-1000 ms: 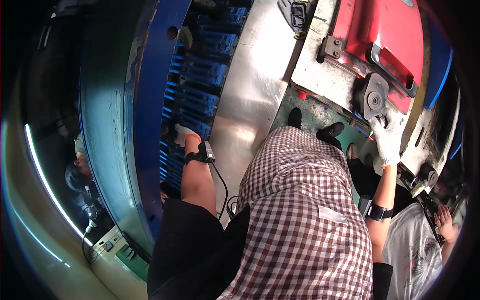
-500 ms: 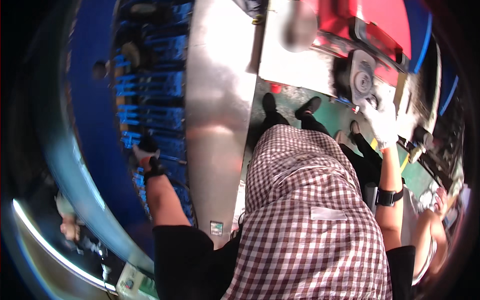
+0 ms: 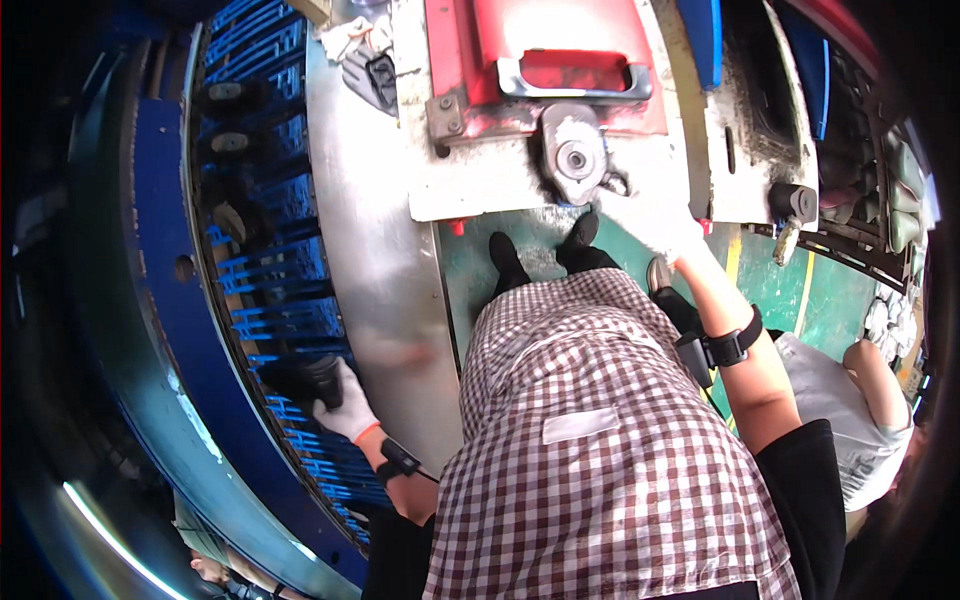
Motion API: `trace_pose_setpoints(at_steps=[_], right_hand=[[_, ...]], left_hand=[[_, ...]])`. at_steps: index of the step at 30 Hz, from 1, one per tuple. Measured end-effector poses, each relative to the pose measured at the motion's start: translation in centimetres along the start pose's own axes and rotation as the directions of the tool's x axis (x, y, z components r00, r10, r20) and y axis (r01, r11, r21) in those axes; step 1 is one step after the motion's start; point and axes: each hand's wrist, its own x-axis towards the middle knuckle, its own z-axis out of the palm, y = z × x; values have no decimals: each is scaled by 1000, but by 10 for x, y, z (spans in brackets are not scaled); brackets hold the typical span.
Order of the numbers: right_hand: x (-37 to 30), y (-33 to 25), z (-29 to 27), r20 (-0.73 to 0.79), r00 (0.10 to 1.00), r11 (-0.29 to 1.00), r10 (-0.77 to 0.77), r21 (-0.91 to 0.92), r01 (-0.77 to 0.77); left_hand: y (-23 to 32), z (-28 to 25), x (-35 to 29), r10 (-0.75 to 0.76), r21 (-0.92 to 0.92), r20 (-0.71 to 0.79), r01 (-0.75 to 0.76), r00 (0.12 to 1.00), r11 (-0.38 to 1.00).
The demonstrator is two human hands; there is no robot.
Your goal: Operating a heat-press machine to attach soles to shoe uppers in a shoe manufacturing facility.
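My left hand (image 3: 345, 405), in a white glove with an orange cuff, is closed around the near end of a black shoe (image 3: 305, 378). The shoe lies over the blue-barred rack (image 3: 285, 325) at my left. At the right, my white-gloved right hand (image 3: 650, 212) reaches to the front of a red machine part (image 3: 560, 30) with a metal handle (image 3: 575, 88). Its fingers close at the lower right edge of a grey metal piece with a round hub (image 3: 575, 158). Glare washes out part of that glove.
Several dark shoes (image 3: 235, 143) sit farther up the rack. A bare metal ledge (image 3: 385, 270) runs between rack and me. Grey gloves (image 3: 370, 78) lie at its far end. Another person in a grey shirt (image 3: 850, 420) is at the right; another appears at the lower left.
The view has swung to the right, so the machine appears nearer the middle. My left hand, blurred at a dark thing before, now shows plainly on the black shoe. My right hand stays at the metal piece.
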Motion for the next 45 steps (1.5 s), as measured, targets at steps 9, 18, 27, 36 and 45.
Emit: trace_pose_setpoints(at_steps=[9,18,27,36,45], right_hand=[[-19,-52,-43,-119,963,944,-242,201,262],[-68,-52,-100,-197,977,400,-87,891,215],[-10,111,-149,-757,601,963,257,254,-91],[53,113,-134,-747,632,862,208,-166,-479],[33,134,-145,-693,692,949,201,-35,-312]], left_hand=[[-151,81,-60,-514,622,318,234,796,747],[-334,250,-176,-915,774,353,-610,195,169],[-387,378,-225,-699,428,714,-760,-47,489],[-467,466,-310,-499,-166,699,-795,-513,584],[-523,469,-353,-504,-268,622,-767,-600,583]])
